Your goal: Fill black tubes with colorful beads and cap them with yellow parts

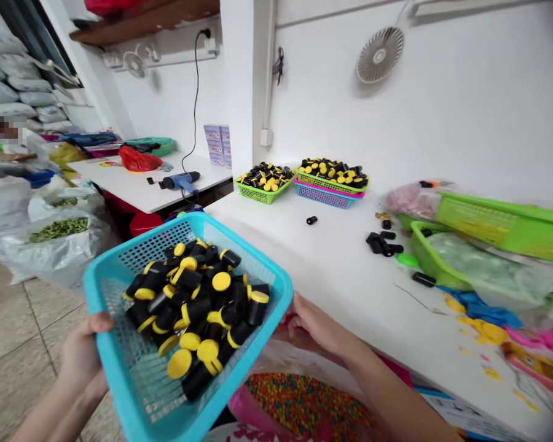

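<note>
A light-blue plastic basket point(283, 276) is held up, tilted, between my two hands. Heaped inside are many small black cylinders with yellow caps point(198, 307). My left hand point(83, 350) grips the basket's left side, its thumb over the rim. At the right rim, my right hand point(308, 319) is closed on the edge; some of its fingers are hidden below the basket. Under the basket and my right forearm, an open bag of small multicoloured beads point(299, 399) shows in part.
A white table point(341, 270) carries a green basket point(263, 195) and stacked baskets point(329, 197) of similar cylinders, loose black cylinders point(382, 244), and green trays point(502, 224) with plastic bags at right. A heat-gun-like blue tool point(182, 181) lies on the farther table. A person point(13, 141) is at far left.
</note>
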`<state>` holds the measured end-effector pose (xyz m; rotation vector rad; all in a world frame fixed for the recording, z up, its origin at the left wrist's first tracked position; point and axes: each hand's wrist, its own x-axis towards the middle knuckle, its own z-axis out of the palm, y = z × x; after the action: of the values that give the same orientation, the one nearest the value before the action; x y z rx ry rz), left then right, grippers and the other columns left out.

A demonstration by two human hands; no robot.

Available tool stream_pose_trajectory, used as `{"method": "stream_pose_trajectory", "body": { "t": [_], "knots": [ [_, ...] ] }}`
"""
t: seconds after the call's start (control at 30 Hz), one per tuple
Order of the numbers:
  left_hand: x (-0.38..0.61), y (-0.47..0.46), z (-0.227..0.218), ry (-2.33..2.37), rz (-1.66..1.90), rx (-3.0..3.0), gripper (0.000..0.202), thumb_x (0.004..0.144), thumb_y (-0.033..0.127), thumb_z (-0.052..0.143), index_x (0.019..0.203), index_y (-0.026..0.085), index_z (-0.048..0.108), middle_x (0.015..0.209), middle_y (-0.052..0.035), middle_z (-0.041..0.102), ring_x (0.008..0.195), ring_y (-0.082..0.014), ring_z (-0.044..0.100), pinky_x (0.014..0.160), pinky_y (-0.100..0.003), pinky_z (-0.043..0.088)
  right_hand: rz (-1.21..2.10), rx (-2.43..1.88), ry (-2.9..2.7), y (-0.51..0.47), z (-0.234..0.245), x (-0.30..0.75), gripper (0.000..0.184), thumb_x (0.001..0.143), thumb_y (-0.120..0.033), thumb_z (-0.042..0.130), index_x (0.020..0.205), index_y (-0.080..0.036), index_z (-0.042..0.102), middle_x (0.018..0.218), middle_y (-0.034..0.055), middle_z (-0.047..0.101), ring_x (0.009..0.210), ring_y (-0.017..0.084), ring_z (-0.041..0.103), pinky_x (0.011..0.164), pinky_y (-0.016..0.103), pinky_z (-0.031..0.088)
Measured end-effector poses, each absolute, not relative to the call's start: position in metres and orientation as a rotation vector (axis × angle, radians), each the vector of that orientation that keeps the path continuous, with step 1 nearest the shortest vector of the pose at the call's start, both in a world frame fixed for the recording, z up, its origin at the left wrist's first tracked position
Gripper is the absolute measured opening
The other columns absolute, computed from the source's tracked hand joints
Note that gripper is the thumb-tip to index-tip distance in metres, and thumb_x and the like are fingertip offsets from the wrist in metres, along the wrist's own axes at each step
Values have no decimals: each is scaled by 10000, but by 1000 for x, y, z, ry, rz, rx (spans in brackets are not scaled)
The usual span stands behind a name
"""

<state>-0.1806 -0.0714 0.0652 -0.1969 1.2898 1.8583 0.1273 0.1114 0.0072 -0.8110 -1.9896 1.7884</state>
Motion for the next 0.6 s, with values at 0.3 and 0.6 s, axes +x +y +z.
{"method": "stream_pose_trajectory", "body": {
  "t": [0.3,0.6],
  "knots": [
    [-134,39,54,921,1715,155,629,539,95,489,1138,160,668,821,-78,767,874,-355,725,774,-602,581,1778,-1024,-1319,161,10,170,550,757,-710,605,878,-175,641,819,63,622,694,164,567,542,272,422],
    [-148,124,35,985,1371,239,402,668,136,534,1039,51,665,876,-172,751,818,-370,727,760,-558,588,1500,-1073,-1133,210,-9,148,338,803,-529,603,817,-201,522,622,-25,527,525,135,526,489,277,436]
  ]
}}
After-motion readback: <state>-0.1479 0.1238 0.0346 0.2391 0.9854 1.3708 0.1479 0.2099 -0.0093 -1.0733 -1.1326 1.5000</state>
